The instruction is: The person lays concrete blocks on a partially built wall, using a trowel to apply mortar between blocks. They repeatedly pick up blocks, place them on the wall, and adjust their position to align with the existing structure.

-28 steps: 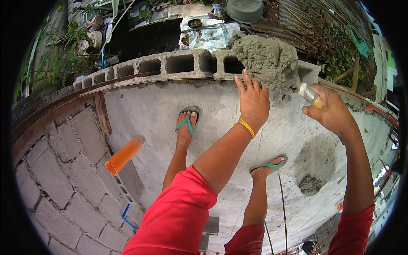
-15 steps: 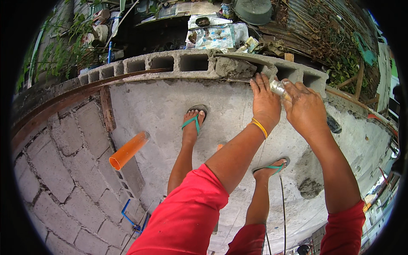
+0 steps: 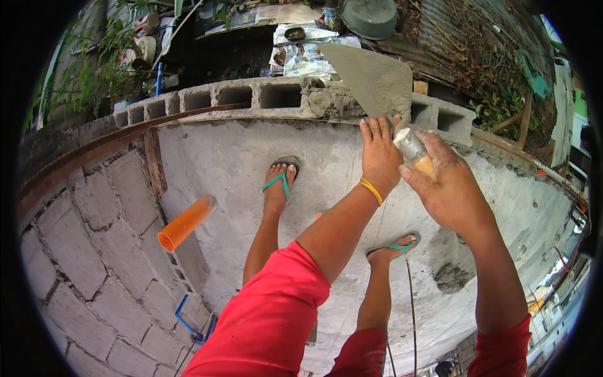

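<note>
Looks steeply down from wearer's head through wide fisheye; near to forearms, farther from feet; faces hollow-block row across top, seen from above.

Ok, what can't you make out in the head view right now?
All in the head view:
- Trowel handle: rear end hidden by the right hand.
- Hollow-block wall: one stretch behind the trowel blade.
- Left leg: upper part behind the red sleeve.
- Right sleeve: cut off by the lower edge.
</note>
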The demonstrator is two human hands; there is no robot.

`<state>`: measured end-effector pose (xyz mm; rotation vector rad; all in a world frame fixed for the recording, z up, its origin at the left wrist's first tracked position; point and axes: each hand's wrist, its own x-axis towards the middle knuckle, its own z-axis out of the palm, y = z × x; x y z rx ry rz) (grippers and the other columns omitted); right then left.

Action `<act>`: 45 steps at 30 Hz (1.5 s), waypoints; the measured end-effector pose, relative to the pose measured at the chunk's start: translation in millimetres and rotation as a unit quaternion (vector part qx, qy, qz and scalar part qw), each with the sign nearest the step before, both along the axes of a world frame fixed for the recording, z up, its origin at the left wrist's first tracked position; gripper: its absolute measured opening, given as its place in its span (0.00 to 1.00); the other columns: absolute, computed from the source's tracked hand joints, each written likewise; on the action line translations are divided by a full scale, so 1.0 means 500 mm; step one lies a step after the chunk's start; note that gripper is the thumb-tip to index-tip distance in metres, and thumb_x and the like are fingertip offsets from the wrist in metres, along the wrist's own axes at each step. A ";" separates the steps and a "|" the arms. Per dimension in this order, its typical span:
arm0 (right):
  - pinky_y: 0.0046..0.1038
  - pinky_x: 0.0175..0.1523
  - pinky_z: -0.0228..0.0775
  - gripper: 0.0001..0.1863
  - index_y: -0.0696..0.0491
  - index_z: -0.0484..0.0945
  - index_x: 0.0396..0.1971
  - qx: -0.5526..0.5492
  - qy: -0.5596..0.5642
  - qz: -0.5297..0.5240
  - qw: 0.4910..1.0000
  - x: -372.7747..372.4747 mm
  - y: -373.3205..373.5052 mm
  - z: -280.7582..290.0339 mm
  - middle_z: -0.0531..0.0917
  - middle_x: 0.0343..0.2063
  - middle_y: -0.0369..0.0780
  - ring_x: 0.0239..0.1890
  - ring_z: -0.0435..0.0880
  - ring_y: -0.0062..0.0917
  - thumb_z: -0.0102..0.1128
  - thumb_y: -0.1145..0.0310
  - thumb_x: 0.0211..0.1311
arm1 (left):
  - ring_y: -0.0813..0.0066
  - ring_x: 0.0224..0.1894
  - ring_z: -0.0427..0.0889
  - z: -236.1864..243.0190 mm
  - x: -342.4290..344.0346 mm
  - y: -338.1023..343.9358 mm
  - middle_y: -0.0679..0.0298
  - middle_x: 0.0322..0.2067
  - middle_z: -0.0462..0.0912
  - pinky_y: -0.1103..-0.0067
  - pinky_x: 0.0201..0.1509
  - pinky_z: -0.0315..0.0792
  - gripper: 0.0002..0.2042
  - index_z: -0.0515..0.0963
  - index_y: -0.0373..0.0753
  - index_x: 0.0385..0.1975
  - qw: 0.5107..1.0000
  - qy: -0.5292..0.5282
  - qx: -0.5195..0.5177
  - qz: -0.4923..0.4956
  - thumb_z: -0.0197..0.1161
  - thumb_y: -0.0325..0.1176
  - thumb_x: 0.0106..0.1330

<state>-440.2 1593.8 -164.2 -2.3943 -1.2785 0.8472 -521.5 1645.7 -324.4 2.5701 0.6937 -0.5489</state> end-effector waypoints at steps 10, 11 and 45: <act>0.24 0.18 0.63 0.34 0.57 0.67 0.60 -0.007 0.758 -0.418 0.501 -0.098 -0.005 -0.055 0.72 0.21 0.36 0.16 0.71 0.22 0.45 0.41 0.71 | 0.44 0.76 0.44 -0.086 -0.040 -0.028 0.40 0.73 0.46 0.49 0.76 0.33 0.35 0.51 0.40 0.73 0.989 -0.125 0.076 0.034 0.53 0.36 0.65; 0.24 0.18 0.63 0.34 0.57 0.66 0.60 -0.004 0.772 -0.426 0.471 -0.104 0.005 -0.081 0.72 0.21 0.36 0.16 0.71 0.22 0.45 0.41 0.71 | 0.44 0.76 0.44 -0.096 -0.039 -0.030 0.40 0.73 0.46 0.49 0.76 0.33 0.35 0.51 0.40 0.73 0.979 -0.155 0.124 0.041 0.53 0.36 0.65; 0.25 0.14 0.67 0.29 0.54 0.68 0.61 -0.045 0.683 -0.477 0.552 -0.095 0.018 -0.043 0.73 0.20 0.37 0.11 0.71 0.21 0.43 0.45 0.74 | 0.37 0.74 0.46 -0.078 -0.030 -0.027 0.36 0.70 0.50 0.46 0.74 0.39 0.31 0.50 0.34 0.71 0.987 -0.134 0.088 0.019 0.45 0.37 0.69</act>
